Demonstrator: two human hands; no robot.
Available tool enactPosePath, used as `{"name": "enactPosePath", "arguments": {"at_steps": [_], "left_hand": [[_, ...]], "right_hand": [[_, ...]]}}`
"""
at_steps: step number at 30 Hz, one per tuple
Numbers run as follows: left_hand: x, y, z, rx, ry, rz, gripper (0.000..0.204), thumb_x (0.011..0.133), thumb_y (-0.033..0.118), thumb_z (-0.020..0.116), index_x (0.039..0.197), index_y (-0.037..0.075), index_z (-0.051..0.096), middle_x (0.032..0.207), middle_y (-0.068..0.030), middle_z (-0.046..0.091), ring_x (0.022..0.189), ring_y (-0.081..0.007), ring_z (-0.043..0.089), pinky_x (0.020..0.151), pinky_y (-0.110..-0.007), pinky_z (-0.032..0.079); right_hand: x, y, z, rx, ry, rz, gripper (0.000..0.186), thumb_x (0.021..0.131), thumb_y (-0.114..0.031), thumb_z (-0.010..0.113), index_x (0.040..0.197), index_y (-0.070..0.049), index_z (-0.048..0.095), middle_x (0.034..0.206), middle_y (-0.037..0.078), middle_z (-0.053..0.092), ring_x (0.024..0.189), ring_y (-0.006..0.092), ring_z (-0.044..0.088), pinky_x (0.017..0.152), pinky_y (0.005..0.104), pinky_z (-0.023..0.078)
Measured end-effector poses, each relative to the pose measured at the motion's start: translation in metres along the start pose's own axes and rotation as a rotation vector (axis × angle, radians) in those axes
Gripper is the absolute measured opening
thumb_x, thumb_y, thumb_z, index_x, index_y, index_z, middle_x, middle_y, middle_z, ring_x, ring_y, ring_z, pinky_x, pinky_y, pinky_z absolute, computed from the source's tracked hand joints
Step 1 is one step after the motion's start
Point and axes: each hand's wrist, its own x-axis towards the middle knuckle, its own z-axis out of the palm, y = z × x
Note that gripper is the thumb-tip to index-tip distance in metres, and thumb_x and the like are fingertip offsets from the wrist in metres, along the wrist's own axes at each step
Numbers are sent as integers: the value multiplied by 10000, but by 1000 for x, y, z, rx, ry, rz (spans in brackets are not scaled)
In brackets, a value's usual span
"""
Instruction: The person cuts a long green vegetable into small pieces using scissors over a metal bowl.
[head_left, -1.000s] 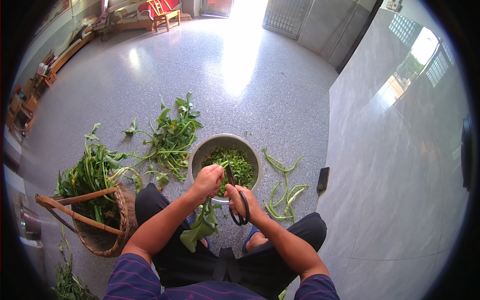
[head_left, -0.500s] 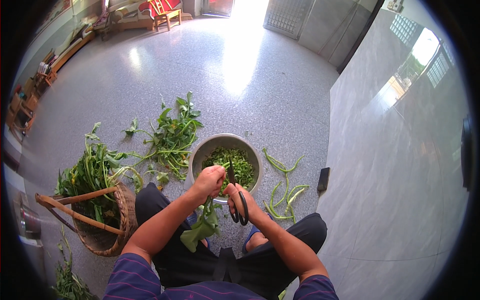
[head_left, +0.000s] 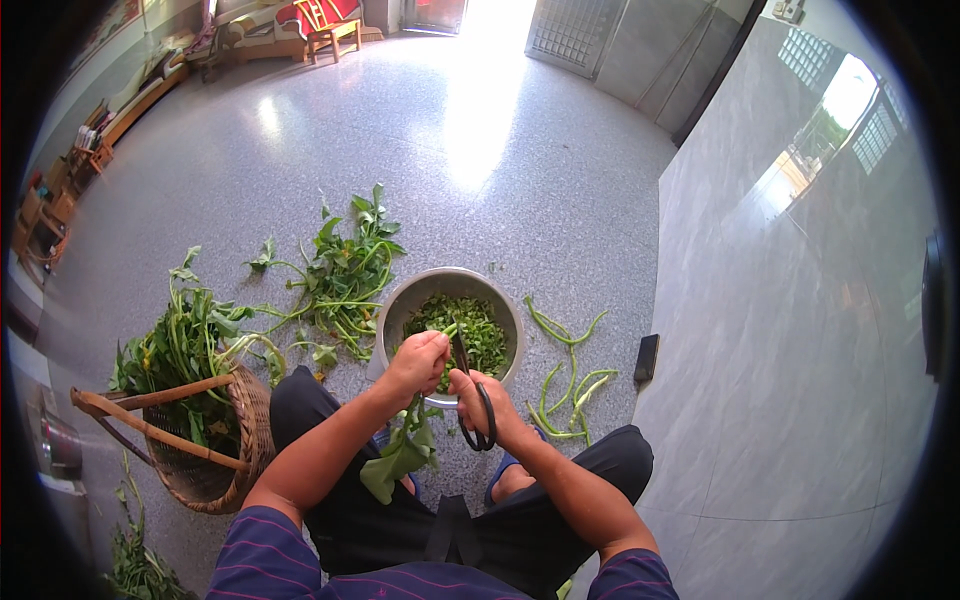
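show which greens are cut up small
The chopped greens in the grey bowl; the basket greens, the leafy pile left of the bowl, the stems right of it and the bottom-left bunch are in long lengths.

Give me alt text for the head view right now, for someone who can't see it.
A person's left hand grips a leafy green stem while the right hand holds black-handled scissors, their blades over a bowl of chopped greens. A woven basket of leafy stalks is at the left, and more loose stalks lie on the speckled grey floor.
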Motion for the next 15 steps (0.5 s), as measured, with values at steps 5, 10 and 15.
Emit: {"name": "enactPosePath", "arguments": {"at_steps": [5,10,15], "left_hand": [[-3,4,4,-30,10,53,284,1012,279,405,803,96,467,508,35,340,370,-79,274,349,-245,237],[-3,4,4,-50,-10,32,279,1010,279,409,805,100,468,512,41,334,374,-74,263,352,-243,229],[-1,2,3,-6,-19,-6,270,1006,271,420,802,101,467,524,43,344,377,-68,262,348,-238,223]], "right_hand": [[1,4,-2,168,-72,25,453,1000,-460,412,953,-28,542,587,-1,481,475,105,478,461,246,398],[2,5,0,121,-101,10,457,1008,-461,382,990,-26,521,620,8,482,509,112,485,496,251,415],[2,4,2,74,-92,4,437,1007,-448,397,991,-28,517,616,4,473,507,115,481,493,254,413]]}}
